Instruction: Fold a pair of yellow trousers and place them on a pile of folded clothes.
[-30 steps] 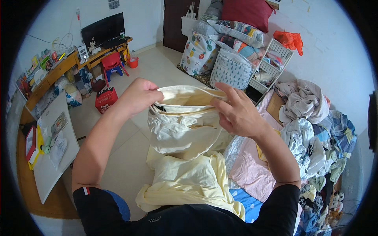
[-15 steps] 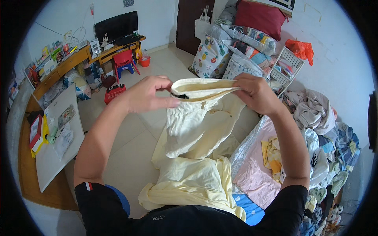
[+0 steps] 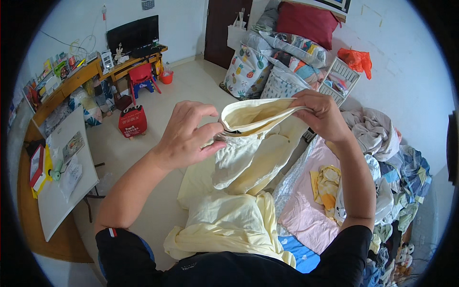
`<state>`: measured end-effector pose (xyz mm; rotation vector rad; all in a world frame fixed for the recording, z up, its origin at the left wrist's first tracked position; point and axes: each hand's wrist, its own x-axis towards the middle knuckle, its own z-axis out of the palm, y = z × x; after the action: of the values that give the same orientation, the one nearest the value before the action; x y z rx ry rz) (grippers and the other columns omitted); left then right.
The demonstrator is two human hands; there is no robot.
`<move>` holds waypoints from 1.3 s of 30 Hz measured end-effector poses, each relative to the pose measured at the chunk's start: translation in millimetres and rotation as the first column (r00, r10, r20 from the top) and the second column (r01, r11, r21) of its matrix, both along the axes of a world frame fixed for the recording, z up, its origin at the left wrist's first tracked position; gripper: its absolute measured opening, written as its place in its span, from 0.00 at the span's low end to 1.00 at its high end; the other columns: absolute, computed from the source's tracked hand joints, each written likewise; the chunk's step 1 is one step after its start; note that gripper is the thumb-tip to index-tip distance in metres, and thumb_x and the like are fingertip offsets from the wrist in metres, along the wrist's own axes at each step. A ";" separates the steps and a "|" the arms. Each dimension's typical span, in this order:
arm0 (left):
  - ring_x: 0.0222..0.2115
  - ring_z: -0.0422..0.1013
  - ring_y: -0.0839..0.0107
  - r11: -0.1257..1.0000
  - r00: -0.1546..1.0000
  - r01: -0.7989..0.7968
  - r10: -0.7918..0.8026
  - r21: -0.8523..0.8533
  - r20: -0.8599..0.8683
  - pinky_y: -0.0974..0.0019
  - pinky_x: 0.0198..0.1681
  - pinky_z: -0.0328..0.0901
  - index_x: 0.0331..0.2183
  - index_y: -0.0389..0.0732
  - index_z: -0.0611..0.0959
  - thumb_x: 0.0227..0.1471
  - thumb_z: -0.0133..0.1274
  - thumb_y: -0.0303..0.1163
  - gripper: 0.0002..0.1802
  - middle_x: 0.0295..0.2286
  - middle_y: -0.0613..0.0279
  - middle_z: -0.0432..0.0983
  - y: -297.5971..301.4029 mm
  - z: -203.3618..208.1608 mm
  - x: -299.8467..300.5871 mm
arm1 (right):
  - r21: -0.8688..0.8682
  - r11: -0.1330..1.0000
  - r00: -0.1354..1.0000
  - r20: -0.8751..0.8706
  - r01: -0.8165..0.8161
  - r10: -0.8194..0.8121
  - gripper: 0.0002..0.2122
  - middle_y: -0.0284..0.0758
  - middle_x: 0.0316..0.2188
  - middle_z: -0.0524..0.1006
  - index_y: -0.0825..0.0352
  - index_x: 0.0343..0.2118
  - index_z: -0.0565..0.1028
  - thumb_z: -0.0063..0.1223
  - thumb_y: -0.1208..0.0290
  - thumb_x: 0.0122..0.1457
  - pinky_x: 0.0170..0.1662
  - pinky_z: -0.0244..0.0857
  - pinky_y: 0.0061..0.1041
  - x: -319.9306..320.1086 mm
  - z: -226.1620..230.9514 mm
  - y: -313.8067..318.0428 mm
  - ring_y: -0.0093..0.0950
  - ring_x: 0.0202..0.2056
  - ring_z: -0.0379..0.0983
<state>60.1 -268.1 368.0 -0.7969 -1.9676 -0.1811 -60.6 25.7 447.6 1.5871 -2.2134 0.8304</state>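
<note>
"Cream garment (image 3: 235, 159): where was it?"

"Mid-scene, on the far side of the yellow cloth (image 3: 229, 217). I saw the right hand (image 3: 326, 116) pinching its rim; the left hand (image 3: 190, 135), fingers parted, was at its left end (I couldn't tell whether it gripped)."

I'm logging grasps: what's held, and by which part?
A cream garment: the right hand grips its rim's right end; whether the left hand, at the opposite end, grips too is unclear.
</note>
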 end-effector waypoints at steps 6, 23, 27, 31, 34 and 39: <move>0.51 0.61 0.57 1.000 0.989 0.021 -0.024 0.024 0.147 0.43 0.55 0.55 0.29 0.45 0.77 0.29 0.69 0.33 0.20 0.45 0.60 0.64 13.9 -6.9 -2.0 | 0.042 0.998 0.998 0.033 0.053 -0.054 0.06 0.39 0.33 0.76 0.72 0.34 0.77 0.57 0.80 0.51 0.39 0.68 0.26 6.1 -5.9 12.7 0.33 0.34 0.75; 0.54 0.60 0.59 0.944 0.963 0.126 -0.042 -0.306 0.267 0.45 0.59 0.53 0.25 0.41 0.74 0.38 0.63 0.30 0.13 0.42 0.65 0.71 19.0 24.8 2.3 | 0.279 0.960 0.997 0.052 0.040 -0.056 0.08 0.39 0.31 0.74 0.72 0.34 0.76 0.58 0.77 0.50 0.38 0.67 0.26 -0.1 -11.9 15.0 0.33 0.34 0.73; 0.53 0.63 0.59 0.937 0.953 0.110 -0.005 -0.331 0.303 0.43 0.59 0.52 0.30 0.39 0.74 0.41 0.62 0.29 0.13 0.39 0.64 0.74 6.0 30.2 2.7 | 0.328 0.943 0.995 0.061 0.052 -0.076 0.09 0.41 0.32 0.74 0.72 0.35 0.75 0.57 0.78 0.50 0.38 0.67 0.31 -1.7 -25.3 13.1 0.38 0.34 0.72; 0.49 0.67 0.55 0.960 0.907 0.081 0.040 -0.268 0.419 0.46 0.56 0.58 0.32 0.38 0.74 0.44 0.60 0.27 0.13 0.37 0.59 0.76 -7.9 24.6 11.2 | 0.230 0.973 1.000 0.016 -0.008 0.005 0.09 0.41 0.31 0.74 0.72 0.35 0.75 0.56 0.79 0.50 0.39 0.67 0.33 -2.0 -32.8 5.7 0.40 0.34 0.72; 0.44 0.71 0.54 0.994 0.822 0.067 -0.005 -0.087 0.570 0.55 0.48 0.66 0.34 0.37 0.73 0.45 0.59 0.24 0.13 0.37 0.55 0.75 -14.4 20.6 14.9 | 0.177 0.983 0.998 -0.030 -0.044 0.050 0.09 0.41 0.30 0.74 0.71 0.35 0.76 0.55 0.80 0.49 0.38 0.67 0.34 4.0 -27.2 7.0 0.40 0.34 0.73; 0.36 0.71 0.53 0.996 0.789 0.061 -0.088 0.065 0.608 0.58 0.39 0.67 0.36 0.37 0.72 0.44 0.53 0.19 0.13 0.33 0.52 0.72 -8.3 19.1 22.5 | 0.192 0.981 0.992 -0.111 -0.035 0.057 0.10 0.40 0.29 0.73 0.70 0.34 0.76 0.58 0.79 0.46 0.36 0.67 0.33 9.1 -17.1 9.8 0.39 0.34 0.73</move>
<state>82.5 -276.4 387.1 -0.8579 -2.5303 -0.5912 -51.5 35.4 430.5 1.7316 -2.2362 0.5374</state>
